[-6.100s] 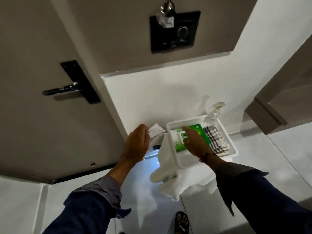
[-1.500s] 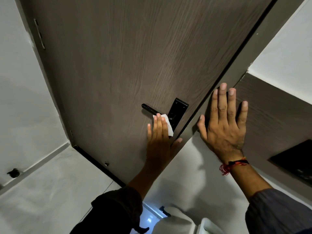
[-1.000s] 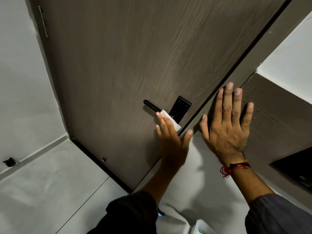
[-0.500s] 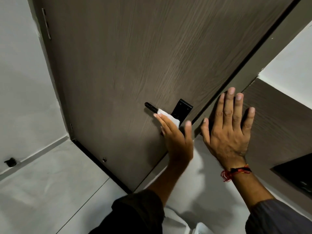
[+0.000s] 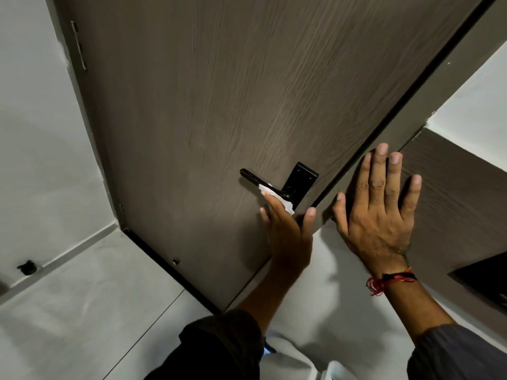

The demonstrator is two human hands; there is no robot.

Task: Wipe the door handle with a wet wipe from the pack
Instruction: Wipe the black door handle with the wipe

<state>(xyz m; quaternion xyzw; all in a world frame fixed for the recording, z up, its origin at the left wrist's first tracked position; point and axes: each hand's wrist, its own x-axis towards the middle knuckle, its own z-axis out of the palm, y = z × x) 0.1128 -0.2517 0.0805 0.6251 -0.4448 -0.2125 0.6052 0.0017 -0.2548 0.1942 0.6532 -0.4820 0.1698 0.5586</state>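
Observation:
A black lever door handle [image 5: 251, 175] on a black backplate [image 5: 301, 180] sits on the brown wood-grain door [image 5: 219, 105]. My left hand [image 5: 288, 231] reaches up under the lever and presses a white wet wipe [image 5: 277, 197] against its underside, near the backplate. The lever's free end sticks out to the left of the wipe. My right hand [image 5: 378, 212], with a red and black thread at the wrist, lies flat with fingers spread on the door frame and holds nothing. The pack is out of view.
A white wall [image 5: 41, 146] meets the door's hinge side at the left. Pale floor tiles [image 5: 82, 311] lie below, with a black door stop [image 5: 27, 267]. A dark panel [image 5: 485, 281] is on the right wall. A white cloth [image 5: 290, 360] shows at the bottom edge.
My left hand has slid the wipe along the lever from its middle toward the backplate, turning under the handle. My right hand stayed flat on the frame. Earlier, the wipe came from the pack.

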